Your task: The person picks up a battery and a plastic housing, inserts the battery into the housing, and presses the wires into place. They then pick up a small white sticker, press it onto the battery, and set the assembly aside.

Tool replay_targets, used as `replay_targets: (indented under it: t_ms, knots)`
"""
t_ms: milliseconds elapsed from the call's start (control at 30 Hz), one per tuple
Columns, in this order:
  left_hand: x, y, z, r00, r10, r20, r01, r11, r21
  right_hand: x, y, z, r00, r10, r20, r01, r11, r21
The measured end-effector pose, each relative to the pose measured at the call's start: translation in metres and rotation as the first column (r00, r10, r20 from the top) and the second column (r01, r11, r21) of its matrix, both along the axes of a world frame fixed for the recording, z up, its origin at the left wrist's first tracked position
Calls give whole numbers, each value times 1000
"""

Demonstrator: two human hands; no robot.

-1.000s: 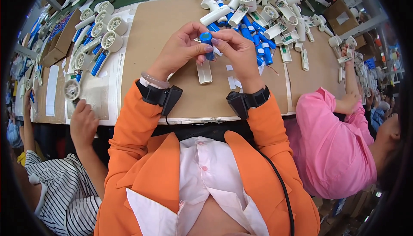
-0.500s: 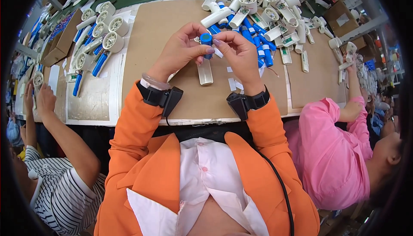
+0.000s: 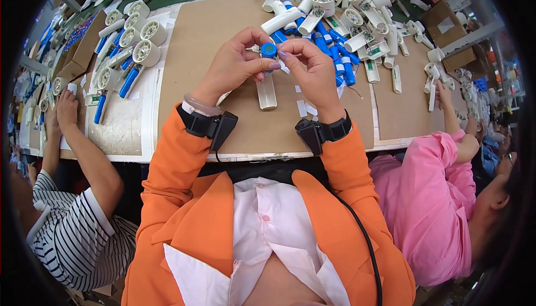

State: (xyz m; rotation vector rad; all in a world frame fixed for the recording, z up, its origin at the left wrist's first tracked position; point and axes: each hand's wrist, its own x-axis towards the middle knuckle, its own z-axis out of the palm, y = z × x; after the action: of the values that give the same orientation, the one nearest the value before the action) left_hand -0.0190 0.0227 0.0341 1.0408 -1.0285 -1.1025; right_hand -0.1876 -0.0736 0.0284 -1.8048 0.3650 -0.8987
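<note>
No words, numbers or signs are legible on anything here.

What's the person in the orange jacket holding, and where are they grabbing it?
A blue, round-topped cylinder. The left hand pinches its side just below the top; the right hand has fingertips beside its upper edge.

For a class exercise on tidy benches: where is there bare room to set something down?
Bare cardboard shows between the left cluster of white casings and the left hand, and between the black wristbands, nearer than the white trough. Crowded: beyond the right hand, where blue tubes and white cylinders pile up.
</note>
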Motion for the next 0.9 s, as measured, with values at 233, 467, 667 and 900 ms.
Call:
replay_targets:
  t_ms: [233, 467, 667, 900]
  knots:
    - [0, 1, 1, 1000, 5, 1, -5, 1000, 7, -1, -1, 0, 1000, 28, -2, -28, 999, 16]
    - [-2, 0, 0, 999, 29, 36, -30, 1000, 5, 0, 1, 2, 1000, -6, -30, 6, 1000, -4]
    - [-4, 1, 2, 992, 70, 108, -70, 998, -3, 1, 2, 0, 999, -45, -6, 44, 998, -41]
    - [-2, 1, -3, 1000, -17, -14, 17, 999, -47, 1, -3, 0, 984, -178, -9, 177, 983, -51]
